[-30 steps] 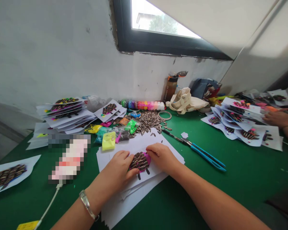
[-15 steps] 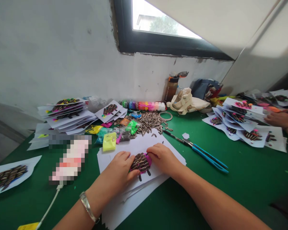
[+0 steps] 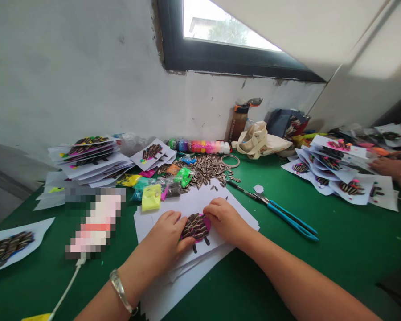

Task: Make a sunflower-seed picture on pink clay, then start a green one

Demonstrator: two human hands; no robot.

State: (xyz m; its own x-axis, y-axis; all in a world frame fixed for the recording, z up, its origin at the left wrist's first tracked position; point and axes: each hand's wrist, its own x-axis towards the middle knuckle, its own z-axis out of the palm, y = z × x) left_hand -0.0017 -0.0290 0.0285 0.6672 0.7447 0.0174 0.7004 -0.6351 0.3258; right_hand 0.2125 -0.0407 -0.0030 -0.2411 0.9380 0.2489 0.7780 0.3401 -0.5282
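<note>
A seed-covered shape on pink clay [image 3: 195, 226] lies on the top sheet of a stack of white paper [image 3: 183, 290], with two dark seeds jutting from its lower edge. My left hand [image 3: 165, 238] rests at its left side, thumb and fingers spread around the edge. At the upper right edge of the pink clay is my right hand [image 3: 225, 220], its fingertips pinched together; whatever is between them is too small to make out. Behind the paper lies a heap of striped seeds [image 3: 209, 169], beside small bags of coloured clay, among them a yellow one [image 3: 151, 197].
Blue tweezers [image 3: 292, 220] and a pen [image 3: 240, 190] lie to the right. Stacks of seed pictures stand left [image 3: 90, 162] and right [image 3: 334, 171]. A bottle [image 3: 238, 122] and cloth bag [image 3: 260, 141] are behind. Another person's hand [image 3: 387, 167] is far right.
</note>
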